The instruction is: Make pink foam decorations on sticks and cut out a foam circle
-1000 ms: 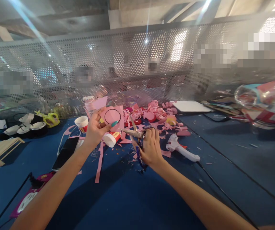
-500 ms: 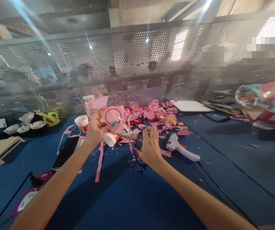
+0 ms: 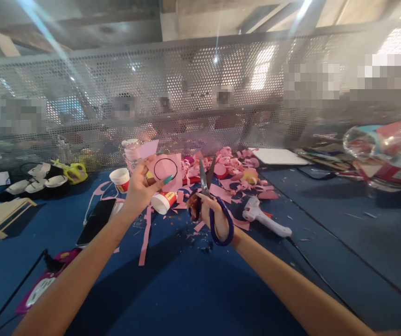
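My left hand [image 3: 142, 186] pinches a piece of pink paper [image 3: 173, 161] with a black circle drawn on it. The sheet is held up facing me, and a green thumbnail lies over its lower part. In my right hand [image 3: 214, 219] is a pair of scissors [image 3: 222, 233] with dark blue handles. Their blades point away and stand apart, to the right of the paper and not touching it. Below the sheet a red and white paper cup [image 3: 163, 202] lies on its side. Pink paper scraps [image 3: 221, 169] are heaped behind the scissors.
On the blue table [image 3: 172, 289] a white glue gun [image 3: 265, 218] with a black cord lies at right. A black phone [image 3: 97, 221], upright paper cups [image 3: 119, 178] and a purple power strip [image 3: 43, 284] are at left. A perforated metal screen [image 3: 186, 74] stands behind.
The scissors have swung from pointing left at the paper's edge to pointing away, their handles now facing me. My right hand has turned over; my left hand and the paper have hardly moved.
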Motion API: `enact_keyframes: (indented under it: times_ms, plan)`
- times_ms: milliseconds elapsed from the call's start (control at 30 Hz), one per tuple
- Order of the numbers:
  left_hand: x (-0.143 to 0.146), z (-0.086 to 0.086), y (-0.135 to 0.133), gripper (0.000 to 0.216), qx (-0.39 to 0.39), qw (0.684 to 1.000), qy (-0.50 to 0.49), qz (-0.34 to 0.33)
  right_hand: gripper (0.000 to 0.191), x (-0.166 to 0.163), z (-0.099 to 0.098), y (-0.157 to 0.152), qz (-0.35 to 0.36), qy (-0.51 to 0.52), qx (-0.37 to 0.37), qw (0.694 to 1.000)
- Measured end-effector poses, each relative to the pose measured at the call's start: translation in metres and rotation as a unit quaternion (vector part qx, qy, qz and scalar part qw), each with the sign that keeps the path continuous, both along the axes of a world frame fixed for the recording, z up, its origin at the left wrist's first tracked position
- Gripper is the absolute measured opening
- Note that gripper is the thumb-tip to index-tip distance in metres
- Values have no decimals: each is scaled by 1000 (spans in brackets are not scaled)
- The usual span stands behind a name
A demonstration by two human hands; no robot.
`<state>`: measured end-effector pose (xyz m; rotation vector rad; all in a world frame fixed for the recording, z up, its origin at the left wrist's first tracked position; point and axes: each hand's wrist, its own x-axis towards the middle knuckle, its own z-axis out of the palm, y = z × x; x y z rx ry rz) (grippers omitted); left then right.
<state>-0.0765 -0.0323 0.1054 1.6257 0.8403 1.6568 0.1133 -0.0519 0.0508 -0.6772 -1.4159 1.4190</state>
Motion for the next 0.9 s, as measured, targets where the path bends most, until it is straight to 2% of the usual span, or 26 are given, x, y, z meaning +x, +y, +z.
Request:
enact_keyframes:
  times_ms: [133, 400, 600, 767, 900]
  plan:
    - [1, 2, -1, 63, -5, 1000, -6, -10, 34, 1, 4, -6, 104, 89, -42, 990]
    - [1, 3, -2, 62, -2, 1000, -13, -23, 30, 2, 9, -6, 133, 67, -48, 988]
    - [1, 3, -1, 63, 2, 1000, -17, -20, 42, 5, 7, -4, 174, 110, -83, 975]
    - [2, 4, -2, 63, -1, 1000, -18, -19, 37, 4, 7, -6, 166, 128, -49, 977]
    - [2, 3, -2, 62, 0, 1000, -21, -20, 37, 1, 5, -6, 144, 112, -82, 980]
